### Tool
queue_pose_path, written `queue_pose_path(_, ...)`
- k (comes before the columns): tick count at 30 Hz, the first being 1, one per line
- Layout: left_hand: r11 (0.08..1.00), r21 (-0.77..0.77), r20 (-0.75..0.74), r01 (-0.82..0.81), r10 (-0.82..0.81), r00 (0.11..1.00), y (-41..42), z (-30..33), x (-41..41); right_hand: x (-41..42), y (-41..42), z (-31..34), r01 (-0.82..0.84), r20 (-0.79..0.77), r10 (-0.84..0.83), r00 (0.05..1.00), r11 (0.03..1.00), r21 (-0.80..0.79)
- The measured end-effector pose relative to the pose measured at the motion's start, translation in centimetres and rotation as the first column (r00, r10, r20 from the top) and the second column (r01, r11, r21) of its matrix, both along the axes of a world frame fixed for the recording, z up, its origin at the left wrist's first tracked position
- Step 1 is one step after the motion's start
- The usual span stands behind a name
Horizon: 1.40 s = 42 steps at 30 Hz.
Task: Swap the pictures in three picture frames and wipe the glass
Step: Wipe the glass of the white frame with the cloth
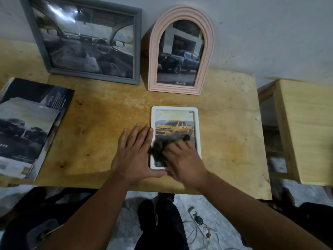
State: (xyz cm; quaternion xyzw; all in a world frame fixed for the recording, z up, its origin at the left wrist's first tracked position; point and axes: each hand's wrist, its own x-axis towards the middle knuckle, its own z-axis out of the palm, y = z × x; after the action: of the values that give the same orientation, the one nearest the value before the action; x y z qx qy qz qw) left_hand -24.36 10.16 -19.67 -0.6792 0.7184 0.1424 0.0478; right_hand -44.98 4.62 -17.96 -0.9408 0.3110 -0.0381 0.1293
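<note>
Two bare forearms are seen reaching from the lower edge over the near edge of a worn yellowish wooden table (pixel 108 109); below them, on the pale floor, a white power strip with tangled cables (pixel 200 222) is visible; the left hand (pixel 134 154) is laid flat on the tabletop with fingers straight and spread, its fingertips and thumb set against the left and lower rim of a small white rectangular picture frame (pixel 197 123), nothing being grasped; the right hand (pixel 183 159), blurred, is pressed over the lower half of that frame's glass, and a dark crumpled cloth (pixel 158 147) is held under its curled fingers against the glass; the frame is lying flat near the table's front centre, and a picture of a yellow pickup truck (pixel 173 129) is shown in it; to the left, well apart, a stack of dark car brochures and a spiral-bound booklet (pixel 27 127) is spread on the table's left edge; to the right, a light wooden stool or side table (pixel 306 130) is seen beside the table; farther back, a pink arched plastic picture frame (pixel 153 60) is stood upright against the pale wall, a dark pickup truck being shown in it; beside it on the left, a larger grey rectangular wooden picture frame (pixel 137 42) is leaned against the same wall, holding a picture of a car interior, with glare across its glass.
</note>
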Motion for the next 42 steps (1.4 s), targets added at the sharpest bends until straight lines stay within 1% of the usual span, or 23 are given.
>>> queue_pose_path(2,1.0,0.0,-0.019,0.0,0.0,1.0,0.1,0.0,0.1,-1.1,0.6,1.3,-0.075,0.035,0.069,0.997,0.98,0.187)
queue_pose_path(3,1.0,-0.001,-0.023,-0.003,0.003,1.0,0.0,0.0,0.0,-1.5,-0.2,2.1,-0.066,0.083,0.043,0.996,0.956,0.287)
queue_pose_path(5,1.0,-0.003,-0.026,-0.008,0.007,1.0,-0.1,0.1,0.0,-1.8,-3.0,3.7,0.033,0.183,-0.126,0.975,0.896,0.442)
queue_pose_path(6,1.0,0.001,-0.025,-0.005,0.005,1.0,-0.1,0.2,0.0,-1.9,-4.8,4.5,0.111,0.247,-0.248,0.937,0.881,0.461)
queue_pose_path(8,1.0,0.003,-0.023,-0.002,0.002,1.0,-0.2,0.1,0.1,-1.5,-8.2,5.3,0.278,0.334,-0.414,0.847,0.879,0.387)
queue_pose_path(10,1.0,0.004,-0.021,-0.007,0.007,1.0,-0.3,0.1,0.2,0.0,-10.7,4.7,0.38,0.311,-0.44,0.842,0.894,0.235)
queue_pose_path(13,1.0,0.004,-0.01,-0.008,0.008,1.0,-0.2,0.2,0.1,3.4,-10.8,1.7,0.321,0.066,-0.32,0.945,0.947,-0.015)
queue_pose_path(14,1.0,0.001,-0.011,-0.009,0.009,1.0,-0.2,0.2,0.1,4.4,-9.8,0.5,0.286,0.027,-0.285,0.958,0.956,-0.068)
queue_pose_path(16,1.0,-0.011,-0.011,-0.006,0.006,1.0,-0.2,0.1,0.1,5.1,-7.2,-0.9,0.252,0.028,-0.251,0.968,0.962,-0.105)
queue_pose_path(18,1.0,-0.024,-0.011,-0.001,0.001,1.0,-0.2,0.0,0.1,3.8,-4.7,-1.2,0.206,0.063,-0.201,0.977,0.976,-0.072)
queue_pose_path(20,1.0,-0.028,-0.023,0.0,-0.001,1.0,-0.1,-0.2,0.1,1.5,-2.1,-0.6,0.11,0.08,-0.112,0.99,0.993,0.031)
queue_pose_path(21,1.0,-0.028,-0.031,-0.001,0.0,1.0,0.0,-0.2,0.1,0.5,-0.9,0.0,0.065,0.09,-0.078,0.993,0.988,0.142)
queue_pose_path(23,1.0,-0.028,-0.043,0.001,-0.002,0.999,0.0,-0.2,0.2,-0.9,0.4,1.4,0.018,0.14,-0.079,0.987,0.919,0.394)
queue_pose_path(25,1.0,-0.025,-0.043,0.007,-0.008,0.999,0.0,0.0,0.1,-1.6,-0.2,2.8,0.075,0.178,-0.246,0.953,0.759,0.647)
queue_pose_path(26,1.0,-0.022,-0.039,0.006,-0.007,0.999,0.0,0.1,0.0,-1.9,-1.0,3.4,0.116,0.198,-0.362,0.911,0.685,0.719)
queue_pose_path(27,1.0,-0.018,-0.034,0.004,-0.005,0.999,-0.1,0.2,0.0,-2.1,-2.1,3.9,0.164,0.224,-0.467,0.855,0.655,0.738)
queue_pose_path(29,1.0,-0.017,-0.03,0.002,-0.003,1.0,-0.2,0.4,0.0,-2.5,-4.6,4.1,0.275,0.31,-0.534,0.787,0.753,0.598)
queue_pose_path(30,1.0,-0.018,-0.032,0.001,-0.001,0.999,-0.2,0.4,0.0,-2.5,-5.7,3.9,0.316,0.336,-0.506,0.795,0.817,0.483)
queue_pose_path(31,1.0,-0.017,-0.035,0.0,-0.001,0.999,-0.2,0.5,0.0,-2.3,-6.5,3.5,0.34,0.318,-0.449,0.835,0.876,0.342)
queue_pose_path(33,1.0,-0.014,-0.039,-0.001,0.001,0.999,-0.2,0.6,-0.1,-1.8,-6.8,2.1,0.305,0.134,-0.312,0.94,0.95,0.074)
queue_pose_path(35,1.0,-0.015,-0.036,0.0,-0.001,0.999,-0.1,0.5,-0.1,-1.6,-5.4,0.9,0.198,-0.017,-0.199,0.98,0.978,-0.068)
queue_pose_path(37,1.0,-0.019,-0.029,0.003,-0.003,1.0,-0.1,0.3,0.0,-1.4,-3.4,0.8,0.114,-0.049,-0.119,0.992,0.989,-0.092)
queue_pose_path(42,1.0,-0.017,-0.035,-0.006,0.005,0.999,-0.1,-0.1,0.2,0.0,0.4,1.5,0.052,-0.147,-0.048,0.988,0.998,0.026)
